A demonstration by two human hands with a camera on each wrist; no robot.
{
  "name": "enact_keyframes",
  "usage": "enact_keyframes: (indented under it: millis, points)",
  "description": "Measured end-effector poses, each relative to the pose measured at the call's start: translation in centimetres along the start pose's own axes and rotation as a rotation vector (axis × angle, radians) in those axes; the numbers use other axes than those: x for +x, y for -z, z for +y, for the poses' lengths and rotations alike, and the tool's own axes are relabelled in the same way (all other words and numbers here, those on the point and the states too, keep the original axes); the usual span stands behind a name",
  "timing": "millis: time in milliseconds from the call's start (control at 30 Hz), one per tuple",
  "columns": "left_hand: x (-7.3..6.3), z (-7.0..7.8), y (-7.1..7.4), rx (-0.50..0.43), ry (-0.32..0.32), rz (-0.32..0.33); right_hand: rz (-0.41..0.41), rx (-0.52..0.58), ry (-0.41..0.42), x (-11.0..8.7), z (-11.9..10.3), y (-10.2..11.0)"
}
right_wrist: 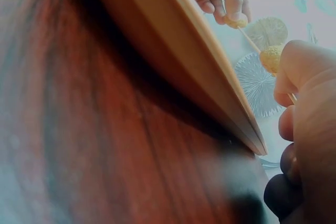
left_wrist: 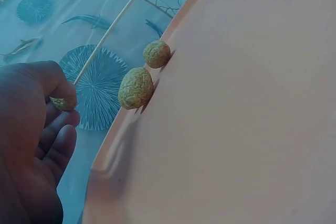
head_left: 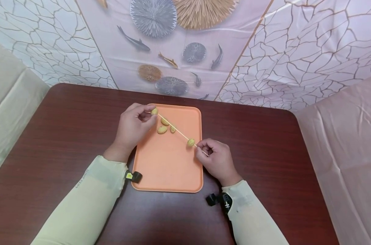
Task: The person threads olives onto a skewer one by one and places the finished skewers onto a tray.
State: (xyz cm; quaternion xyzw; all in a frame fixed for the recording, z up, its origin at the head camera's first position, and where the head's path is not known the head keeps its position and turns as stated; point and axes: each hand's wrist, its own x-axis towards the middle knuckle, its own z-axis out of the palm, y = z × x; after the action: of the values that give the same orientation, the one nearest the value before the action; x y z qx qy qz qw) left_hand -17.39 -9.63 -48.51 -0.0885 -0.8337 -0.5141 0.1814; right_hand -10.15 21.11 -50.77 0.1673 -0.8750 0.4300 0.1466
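Observation:
A thin pale skewer [head_left: 180, 131] slants above the tray, from my left hand down to my right. My left hand [head_left: 135, 122] pinches a small wrinkled yellow-green oval piece [head_left: 154, 111] at the skewer's upper end; whether the tip is inside it, I cannot tell. With thumb and fingers, my right hand [head_left: 217, 158] grips the skewer's lower end. Just ahead of those fingers, another yellow-green piece [head_left: 190, 142] is threaded on the skewer, also seen as a yellow piece [right_wrist: 270, 59] in the right wrist view. Three more pieces [head_left: 162, 130] lie on the orange tray [head_left: 167, 170] under the skewer.
The raised-rim tray rests on a dark reddish-brown table [head_left: 259, 143]. Behind the table hangs a patterned cloth [head_left: 179, 51], with plain pale cloth [head_left: 341, 153] at the right side. Each wrist carries a small black camera [head_left: 137, 177] on a strap.

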Motion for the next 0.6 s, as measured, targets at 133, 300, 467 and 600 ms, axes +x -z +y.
enact_keyframes:
  millis: [133, 300, 467, 600]
  points:
    - [-0.2, 0.4, -0.2, 0.032, -0.02, -0.03, -0.002, 0.003, 0.006, 0.0, 0.0, 0.0]
    - [-0.4, 0.8, -0.5, 0.083, -0.065, -0.081, 0.009, 0.012, 0.02, 0.0, 0.2, -0.1]
    - [-0.4, 1.1, -0.4, 0.084, -0.065, -0.093, 0.01, 0.03, 0.034, 0.0, 0.2, -0.1]
    - [-0.4, 1.5, -0.3, 0.078, -0.067, -0.105, 0.02, 0.033, 0.039, -0.1, 0.1, 0.0]
